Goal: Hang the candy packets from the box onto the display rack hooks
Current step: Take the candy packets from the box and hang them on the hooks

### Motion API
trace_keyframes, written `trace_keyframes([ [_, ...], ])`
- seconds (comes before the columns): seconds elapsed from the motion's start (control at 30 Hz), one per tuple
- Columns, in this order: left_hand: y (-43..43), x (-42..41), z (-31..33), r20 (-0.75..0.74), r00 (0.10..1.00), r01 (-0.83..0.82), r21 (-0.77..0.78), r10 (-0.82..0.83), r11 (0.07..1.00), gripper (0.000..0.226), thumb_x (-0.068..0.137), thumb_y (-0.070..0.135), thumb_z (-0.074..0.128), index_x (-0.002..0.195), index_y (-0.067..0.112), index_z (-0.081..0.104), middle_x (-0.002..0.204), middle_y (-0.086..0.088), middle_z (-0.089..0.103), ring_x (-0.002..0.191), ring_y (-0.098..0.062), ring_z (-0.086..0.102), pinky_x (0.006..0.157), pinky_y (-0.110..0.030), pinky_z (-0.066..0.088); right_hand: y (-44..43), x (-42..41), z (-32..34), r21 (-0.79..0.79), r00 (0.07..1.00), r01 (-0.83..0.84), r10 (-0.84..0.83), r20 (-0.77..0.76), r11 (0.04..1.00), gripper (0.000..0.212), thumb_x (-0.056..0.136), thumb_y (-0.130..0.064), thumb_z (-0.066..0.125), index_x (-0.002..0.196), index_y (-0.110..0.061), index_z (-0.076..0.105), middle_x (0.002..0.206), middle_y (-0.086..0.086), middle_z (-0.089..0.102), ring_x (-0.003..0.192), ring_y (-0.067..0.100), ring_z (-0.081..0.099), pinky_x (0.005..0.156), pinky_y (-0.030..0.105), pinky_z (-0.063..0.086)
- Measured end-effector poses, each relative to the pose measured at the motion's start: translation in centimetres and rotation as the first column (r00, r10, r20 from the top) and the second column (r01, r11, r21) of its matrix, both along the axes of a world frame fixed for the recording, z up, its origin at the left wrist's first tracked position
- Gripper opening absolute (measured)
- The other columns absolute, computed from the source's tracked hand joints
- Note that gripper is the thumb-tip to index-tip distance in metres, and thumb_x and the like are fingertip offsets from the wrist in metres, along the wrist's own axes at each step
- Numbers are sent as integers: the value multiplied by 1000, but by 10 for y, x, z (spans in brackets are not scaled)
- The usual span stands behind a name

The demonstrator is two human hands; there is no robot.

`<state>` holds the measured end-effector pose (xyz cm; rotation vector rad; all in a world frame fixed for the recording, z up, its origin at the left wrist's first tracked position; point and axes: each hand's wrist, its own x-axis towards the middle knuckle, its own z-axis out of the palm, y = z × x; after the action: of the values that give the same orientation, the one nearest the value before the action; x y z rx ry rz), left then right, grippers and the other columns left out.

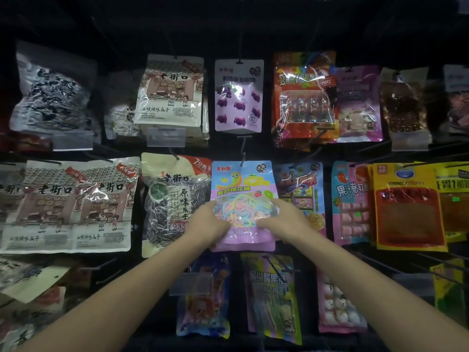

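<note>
A pastel blue and purple candy packet [241, 184] with coloured gummy strips behind a clear window hangs in the middle of the rack, its top hole at a metal hook [243, 154]. My left hand [208, 223] grips its lower left side, thumb on the front. My right hand [284, 219] holds the lower right side, fingers stretched along the packet's edge. The box is out of view.
The dark rack is crowded with hanging packets: a purple grape candy bag [238, 97] above, sunflower seed bags [172, 199] to the left, a pink candy bag [351, 204] and yellow packets [408, 207] to the right, more bags [271, 295] below. Bare hooks [375, 260] jut out at lower right.
</note>
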<state>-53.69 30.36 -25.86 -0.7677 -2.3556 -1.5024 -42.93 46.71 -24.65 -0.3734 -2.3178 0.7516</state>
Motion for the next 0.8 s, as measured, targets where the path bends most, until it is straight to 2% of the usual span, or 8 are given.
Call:
trace_keyframes([
  [0.1,8,-11,1,36,999,-1,-17,2,1000,68,91,1,68,153,19,46,121,-13,66,90,-37,75,66,-56,65,6,-14,-3,17,1000,18,-19,23,1000,69,88,-35,78,151,-24,50,136,3,64,111,25,68,93,47,60],
  [0.23,13,-25,-6,-50,998,-46,-157,38,986,56,94,5,63,147,17,47,122,-10,65,97,-32,70,61,-43,65,11,-32,-14,75,998,55,-56,23,996,71,86,-37,79,150,-29,50,128,1,69,102,25,71,87,47,63],
  [0.37,21,-37,-20,-50,997,-71,-184,63,980,67,93,13,67,152,18,36,129,-12,65,112,-33,65,92,-46,58,19,-49,-28,93,993,103,-107,41,990,68,89,-31,71,149,-31,39,120,3,68,99,29,69,85,46,61],
  [0.5,32,-45,-26,1,994,-110,-146,111,983,71,99,30,63,153,10,23,136,-19,59,117,-40,62,99,-50,53,26,-63,-35,-28,992,126,-127,-15,992,56,94,-38,72,133,-20,36,108,2,63,91,26,66,80,43,58],
  [0.6,42,-53,-25,39,988,-146,-114,151,983,82,99,48,59,159,6,20,152,-23,48,131,-43,55,106,-51,49,30,-72,-37,-119,990,129,-134,-37,985,63,96,-39,71,137,-16,30,113,7,63,86,25,65,73,39,54],
  [0.67,49,-59,-25,83,985,-148,-62,153,987,92,95,61,57,161,8,19,156,-20,46,136,-43,52,111,-54,45,32,-80,-38,-161,988,130,-141,-57,978,82,95,-47,70,153,-14,21,138,15,57,108,33,66,82,40,52],
  [0.73,56,-64,-25,97,984,-148,0,147,989,101,88,70,53,161,11,18,155,-18,49,135,-43,53,112,-57,44,33,-89,-38,-215,989,114,-132,-71,970,104,93,-60,68,166,-18,5,163,21,34,139,42,50,104,48,48],
  [0.8,61,-68,-24,93,984,-153,25,151,988,106,86,72,53,163,13,11,154,-18,50,134,-44,54,113,-57,43,34,-100,-38,-290,993,62,-89,-81,955,111,93,-72,60,168,-24,-6,171,20,19,151,43,36,116,53,39],
])
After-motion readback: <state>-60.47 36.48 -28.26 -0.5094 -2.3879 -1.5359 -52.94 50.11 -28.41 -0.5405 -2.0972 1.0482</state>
